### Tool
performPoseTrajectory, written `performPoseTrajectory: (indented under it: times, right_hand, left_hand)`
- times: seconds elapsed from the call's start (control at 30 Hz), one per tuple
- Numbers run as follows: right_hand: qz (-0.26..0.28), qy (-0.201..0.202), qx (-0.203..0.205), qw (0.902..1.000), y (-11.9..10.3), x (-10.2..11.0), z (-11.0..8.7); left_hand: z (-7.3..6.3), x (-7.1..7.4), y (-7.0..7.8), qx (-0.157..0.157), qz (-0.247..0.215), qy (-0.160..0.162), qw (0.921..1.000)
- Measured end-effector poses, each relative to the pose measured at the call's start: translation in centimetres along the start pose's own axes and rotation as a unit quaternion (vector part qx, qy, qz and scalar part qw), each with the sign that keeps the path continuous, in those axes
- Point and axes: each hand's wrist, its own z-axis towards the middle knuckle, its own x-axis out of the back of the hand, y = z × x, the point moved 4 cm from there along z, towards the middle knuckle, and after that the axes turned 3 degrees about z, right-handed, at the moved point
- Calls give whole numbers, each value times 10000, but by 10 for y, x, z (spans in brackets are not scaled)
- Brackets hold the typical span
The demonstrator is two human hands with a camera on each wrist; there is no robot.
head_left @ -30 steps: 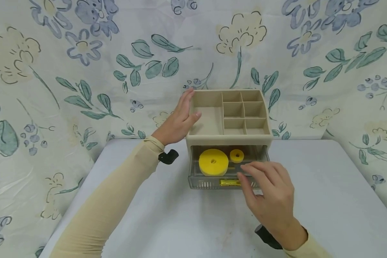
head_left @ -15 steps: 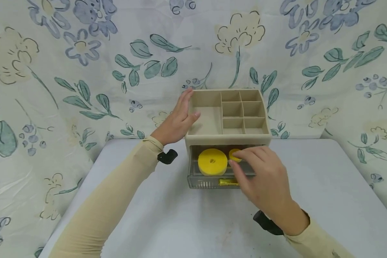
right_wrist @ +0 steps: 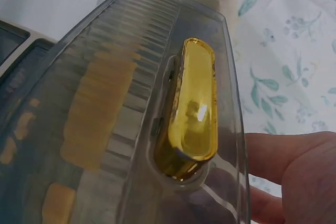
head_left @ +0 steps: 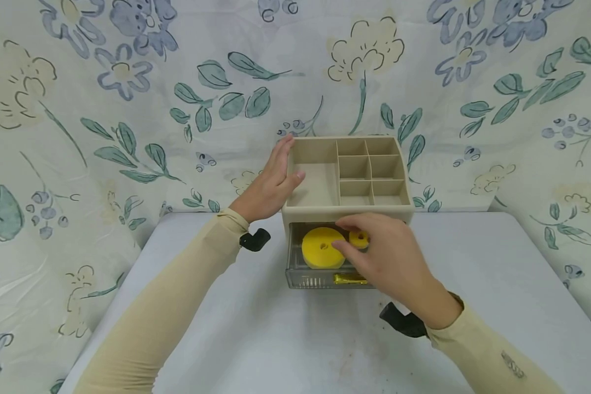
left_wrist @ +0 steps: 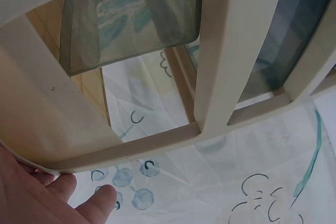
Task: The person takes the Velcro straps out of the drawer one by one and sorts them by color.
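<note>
A beige desktop organizer [head_left: 347, 209] stands on the table with its clear grey drawer [head_left: 309, 280] pulled out. Inside the drawer lie a large yellow disc with a small centre hole [head_left: 317, 257] and a smaller yellow disc [head_left: 358, 239]. My left hand [head_left: 271, 183] rests along the organizer's left side, fingers straight and thumb over the rim. Above the drawer, my right hand [head_left: 391, 257] has its thumb and index finger spread; the thumb tip overlaps the large disc in the head view. The drawer's gold handle [right_wrist: 197, 103] shows in the right wrist view.
The organizer's top has one wide compartment [head_left: 315, 180] and several small ones [head_left: 386, 167]. A white table [head_left: 216, 328] lies beneath, and a flower-printed cloth [head_left: 295, 65] hangs behind it. Each wrist carries a black mount [head_left: 404, 320].
My right hand has moved leftward and farther in over the drawer, from the right of the small disc to the large disc's right edge. My left hand keeps its place.
</note>
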Motion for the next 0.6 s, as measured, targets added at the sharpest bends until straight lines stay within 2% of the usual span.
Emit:
performPoseTrajectory:
  times: [0.2,0.6]
  right_hand:
    - [286,-725,-445,9960,3,-6,6]
    - [410,-1810,-630,9806,6,-17,15]
  left_hand:
    - [0,-1,-1,21,-20,-10,10000]
    - [-1,0,0,6,30,-41,10000]
